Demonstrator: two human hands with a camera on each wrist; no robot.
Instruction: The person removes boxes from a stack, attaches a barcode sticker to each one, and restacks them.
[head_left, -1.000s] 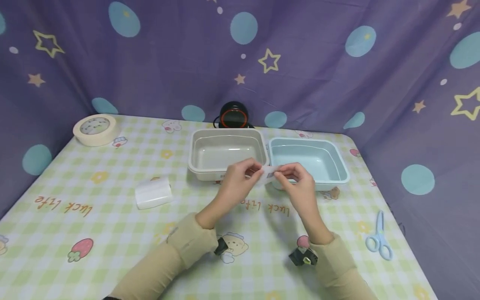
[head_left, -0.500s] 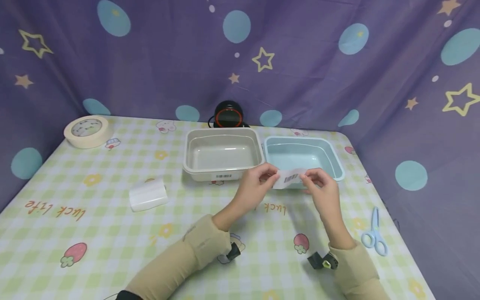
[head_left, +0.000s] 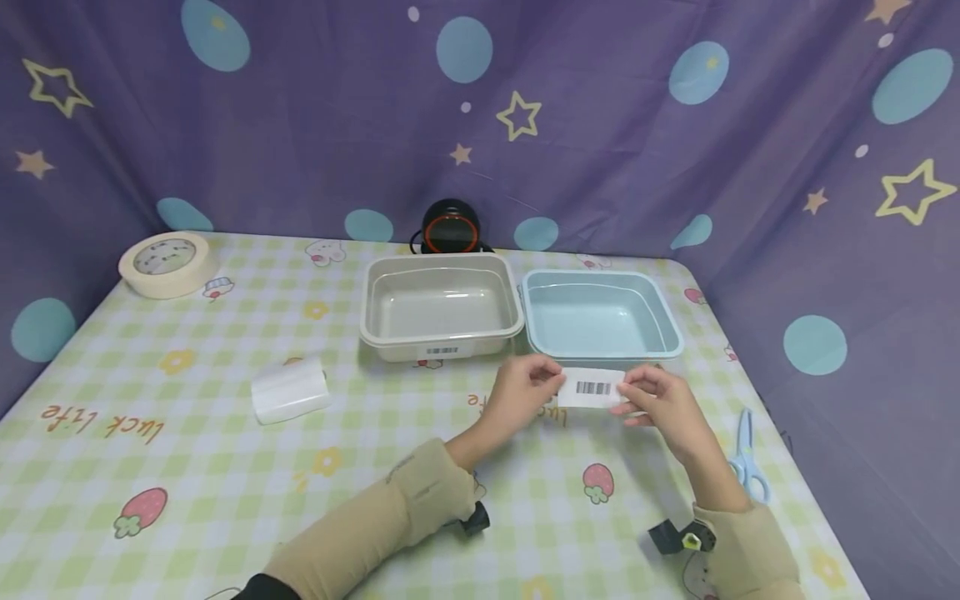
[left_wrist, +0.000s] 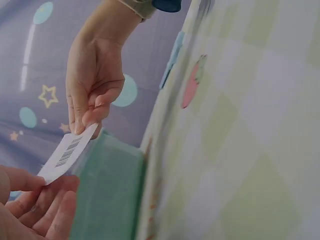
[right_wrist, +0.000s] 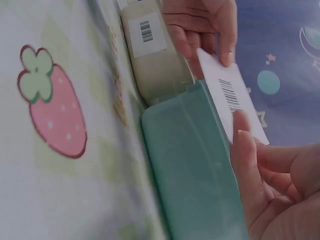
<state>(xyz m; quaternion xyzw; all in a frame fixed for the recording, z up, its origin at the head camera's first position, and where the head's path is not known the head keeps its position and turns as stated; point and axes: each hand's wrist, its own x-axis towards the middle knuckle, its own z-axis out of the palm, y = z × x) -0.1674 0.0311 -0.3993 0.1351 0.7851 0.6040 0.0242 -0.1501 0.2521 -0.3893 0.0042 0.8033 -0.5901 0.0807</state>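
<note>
A white barcode label (head_left: 592,388) is stretched flat between both hands, in front of the light blue basin (head_left: 600,357). My left hand (head_left: 522,392) pinches its left end between thumb and fingers. At the other end, my right hand (head_left: 663,404) pinches the label's edge. The printed side faces up toward the head camera. In the right wrist view, the label (right_wrist: 227,92) overlaps the blue basin (right_wrist: 185,160). Beside that basin stands a grey-beige basin (head_left: 442,340), which bears a similar barcode label (right_wrist: 147,35) on its front wall.
A roll of white labels (head_left: 290,390) lies on the left of the checked tablecloth. Behind it, at the far left corner, is a wide tape roll (head_left: 168,267). Blue scissors (head_left: 745,458) lie near the right edge. A black round device (head_left: 451,227) stands behind the basins.
Both hands have moved right and a little toward the body, drawing apart. The label, folded and mostly hidden earlier, is now spread flat with its barcode showing. The head view has shifted slightly.
</note>
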